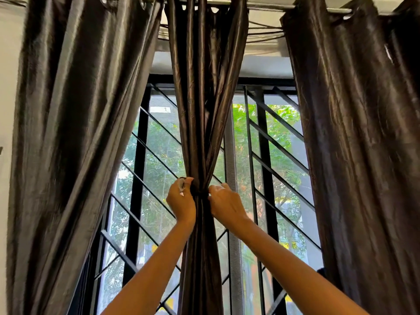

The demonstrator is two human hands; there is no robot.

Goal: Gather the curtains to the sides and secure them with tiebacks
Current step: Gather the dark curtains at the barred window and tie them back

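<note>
Your left hand (181,198) and right hand (223,202) each have a grip clamped on the middle curtain (202,110), cinched at its waist by what looks like a dark tieback (200,193). The left curtain (68,133) and right curtain (354,133) hang loose, untied; the window grille (272,142) stands just behind.

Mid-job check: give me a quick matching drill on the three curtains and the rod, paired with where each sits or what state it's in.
Things:
1. middle curtain
2. left curtain
3. right curtain
4. rod

States:
A. hangs loose at the right edge
B. runs across the top
C. bunched, pinched between left hand and right hand
D. hangs loose at the left edge

Pairs: 1-C, 2-D, 3-A, 4-B
</note>
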